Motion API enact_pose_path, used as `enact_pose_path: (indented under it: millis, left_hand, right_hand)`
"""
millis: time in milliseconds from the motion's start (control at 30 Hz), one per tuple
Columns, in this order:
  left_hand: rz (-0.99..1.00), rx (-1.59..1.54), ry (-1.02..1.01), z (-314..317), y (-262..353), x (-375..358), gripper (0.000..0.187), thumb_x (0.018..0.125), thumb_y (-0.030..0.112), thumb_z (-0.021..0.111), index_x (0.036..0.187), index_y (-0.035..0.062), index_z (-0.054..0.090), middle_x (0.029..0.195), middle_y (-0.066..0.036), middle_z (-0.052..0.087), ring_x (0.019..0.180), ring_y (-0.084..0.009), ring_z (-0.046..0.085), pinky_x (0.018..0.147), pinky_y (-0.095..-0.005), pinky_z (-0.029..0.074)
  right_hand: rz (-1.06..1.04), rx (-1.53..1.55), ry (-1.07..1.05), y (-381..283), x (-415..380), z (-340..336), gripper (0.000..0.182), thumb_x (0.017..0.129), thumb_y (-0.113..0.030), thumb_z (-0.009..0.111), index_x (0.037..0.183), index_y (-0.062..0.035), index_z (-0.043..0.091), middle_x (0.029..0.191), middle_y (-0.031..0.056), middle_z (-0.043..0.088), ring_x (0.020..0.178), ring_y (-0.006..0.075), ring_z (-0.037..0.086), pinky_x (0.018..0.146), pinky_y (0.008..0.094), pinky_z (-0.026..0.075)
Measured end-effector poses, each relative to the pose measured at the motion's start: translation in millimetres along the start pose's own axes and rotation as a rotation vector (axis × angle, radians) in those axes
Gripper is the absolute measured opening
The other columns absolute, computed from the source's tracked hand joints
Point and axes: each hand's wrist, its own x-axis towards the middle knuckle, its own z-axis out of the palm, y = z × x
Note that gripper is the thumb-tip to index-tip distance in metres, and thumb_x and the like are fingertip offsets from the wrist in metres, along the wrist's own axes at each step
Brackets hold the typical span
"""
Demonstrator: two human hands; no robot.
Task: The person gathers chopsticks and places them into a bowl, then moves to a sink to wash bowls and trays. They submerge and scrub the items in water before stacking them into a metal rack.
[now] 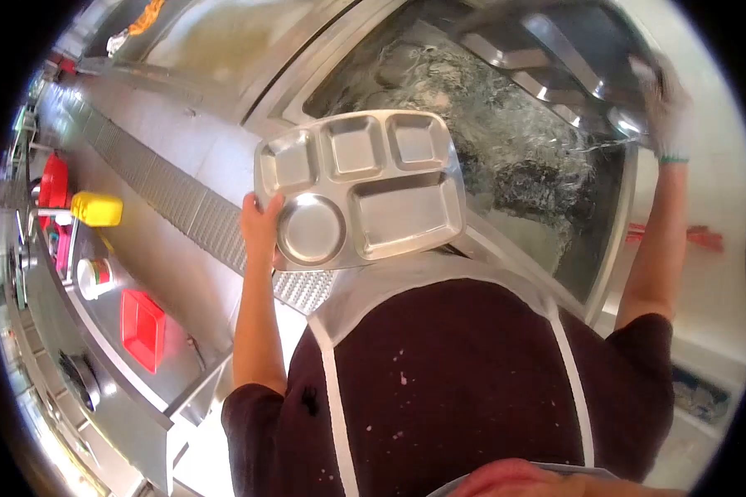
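My left hand (261,224) grips the left edge of a metal compartment tray (346,186), thumb on top. This tray has a round well and several angular ones, all with nothing in them. It is held in front of my apron (423,269), beside the sink. My right hand (665,103), smeared by motion, has hold of the right end of a second compartment tray (568,62). That tray is tilted over the churned water (506,124) in the sink, and part of it is blurred. A green band (674,158) circles my right wrist.
The sink's metal rim (622,240) runs along the right. A grated drain strip (153,170) crosses the floor to the left. Beyond it are a red basin (142,330), a white bucket (95,277) and a yellow jug (97,209). An orange cloth (145,16) lies at upper left.
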Motion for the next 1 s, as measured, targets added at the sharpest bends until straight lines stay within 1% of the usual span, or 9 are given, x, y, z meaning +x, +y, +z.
enact_pose_path:
  millis: [133, 300, 367, 533, 667, 767, 800, 900, 1000]
  left_hand:
    - [0.037, -0.011, -0.010, 5.2, -27.1, 16.5, 0.048, 0.079, 0.031, 0.066, 0.109, -0.0051, 0.054, 0.085, -0.012, 0.060, 0.076, -0.0224, 0.055, 0.071, -0.0344, 0.045]
    - [-0.388, -0.697, -0.377, 2.4, -72.0, 43.5, 0.041, 0.090, 0.035, 0.051, 0.118, 0.0044, 0.054, 0.107, -0.011, 0.061, 0.096, -0.0241, 0.057, 0.081, -0.0370, 0.046]
    - [-0.488, -1.000, -0.433, -7.3, -34.2, 25.7, 0.045, 0.092, 0.042, 0.048, 0.117, 0.0048, 0.054, 0.110, -0.009, 0.060, 0.102, -0.0241, 0.055, 0.088, -0.0373, 0.044]
    - [-0.445, -0.711, -0.289, -20.9, -4.2, 12.5, 0.052, 0.089, 0.037, 0.056, 0.127, 0.0024, 0.046, 0.114, -0.008, 0.057, 0.105, -0.0223, 0.055, 0.093, -0.0370, 0.043]
    - [-0.380, -0.387, -0.245, -12.4, -47.2, 11.7, 0.053, 0.081, 0.016, 0.068, 0.127, 0.0028, 0.045, 0.109, -0.008, 0.056, 0.096, -0.0194, 0.056, 0.087, -0.0341, 0.045]
    - [-0.325, -0.468, -0.319, -20.4, -80.5, 17.1, 0.052, 0.079, 0.013, 0.069, 0.125, 0.0027, 0.046, 0.107, -0.007, 0.057, 0.093, -0.0188, 0.055, 0.083, -0.0351, 0.046]
    - [-0.333, -0.449, -0.285, -19.0, -83.6, 25.5, 0.050, 0.080, 0.015, 0.067, 0.124, 0.0027, 0.047, 0.107, -0.008, 0.056, 0.094, -0.0189, 0.055, 0.083, -0.0352, 0.046]
    - [-0.447, -0.443, -0.163, -11.6, -65.2, 20.9, 0.046, 0.085, 0.024, 0.063, 0.123, 0.0028, 0.048, 0.107, -0.008, 0.056, 0.095, -0.0196, 0.056, 0.082, -0.0355, 0.047]
    - [-0.570, -0.472, -0.053, 1.2, -23.5, 26.9, 0.047, 0.091, 0.039, 0.052, 0.120, 0.0018, 0.051, 0.112, -0.010, 0.054, 0.097, -0.0221, 0.056, 0.081, -0.0358, 0.048]
  right_hand:
    - [-0.039, 0.552, -0.311, -96.8, 36.6, 1.2, 0.031, 0.083, -0.023, 0.059, 0.109, -0.0071, 0.063, 0.101, 0.0052, 0.065, 0.091, 0.0165, 0.060, 0.079, 0.0287, 0.048]
    - [-0.112, 0.604, -0.836, -176.6, 34.3, 122.3, 0.039, 0.081, -0.029, 0.061, 0.109, -0.0016, 0.061, 0.096, 0.0109, 0.063, 0.091, 0.0217, 0.057, 0.080, 0.0336, 0.045]
    - [-0.429, 0.482, -0.905, -206.2, 24.4, 187.6, 0.047, 0.080, -0.040, 0.057, 0.114, -0.0060, 0.060, 0.108, 0.0158, 0.062, 0.103, 0.0299, 0.057, 0.089, 0.0385, 0.044]
    - [-0.310, 0.540, -0.960, -291.5, -16.0, 261.5, 0.038, 0.081, -0.037, 0.055, 0.109, -0.0137, 0.064, 0.106, 0.0129, 0.064, 0.099, 0.0292, 0.059, 0.084, 0.0392, 0.048]
    - [-0.382, 0.849, -0.344, -233.3, -40.4, 252.9, 0.027, 0.085, -0.032, 0.052, 0.103, -0.0184, 0.068, 0.101, 0.0136, 0.065, 0.097, 0.0310, 0.061, 0.082, 0.0394, 0.050]
    - [-0.320, 0.555, -0.419, -118.6, -32.7, 246.6, 0.023, 0.087, -0.028, 0.049, 0.100, -0.0216, 0.068, 0.102, 0.0098, 0.064, 0.104, 0.0296, 0.057, 0.088, 0.0386, 0.047]
    - [-0.065, 0.552, -0.390, -72.6, -40.3, 264.0, 0.025, 0.087, -0.031, 0.048, 0.097, -0.0190, 0.068, 0.100, 0.0082, 0.064, 0.097, 0.0276, 0.060, 0.081, 0.0393, 0.049]
    - [0.123, 0.032, -1.142, 65.9, -61.7, 269.9, 0.035, 0.090, -0.034, 0.049, 0.112, -0.0090, 0.060, 0.102, 0.0147, 0.064, 0.093, 0.0271, 0.062, 0.077, 0.0410, 0.050]
    - [0.076, -0.221, -1.415, 129.9, -117.8, 273.9, 0.029, 0.086, -0.015, 0.056, 0.113, -0.0068, 0.059, 0.109, 0.0152, 0.063, 0.098, 0.0298, 0.061, 0.081, 0.0425, 0.050]
